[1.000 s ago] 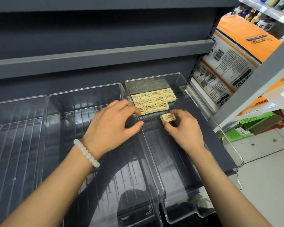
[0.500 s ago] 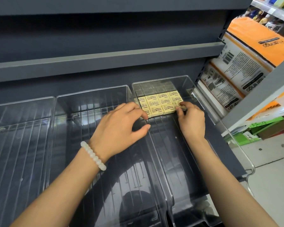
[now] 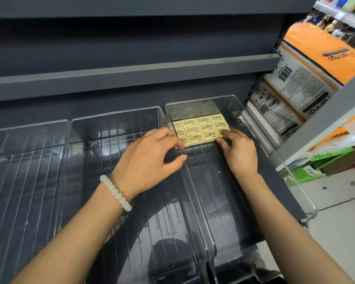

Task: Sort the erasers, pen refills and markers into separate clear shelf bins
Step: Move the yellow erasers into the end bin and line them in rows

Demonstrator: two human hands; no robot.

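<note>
The erasers (image 3: 201, 128) lie in a tight block at the back of the rightmost clear bin (image 3: 237, 103), long sides running across it. The right hand (image 3: 239, 149) is nearer — its fingertips (image 3: 223, 132) press the front-right eraser (image 3: 220, 133), pinching it loosely, not lifting. The left hand (image 3: 150, 154) rests half-curled at the block's front-left corner, holding nothing. Bare bin floor lies in front of the block; the middle bin (image 3: 115, 113) has none.

left hand (image 3: 152, 154) hiding corner erasers (image 3: 201, 128), eraser print too small
</note>
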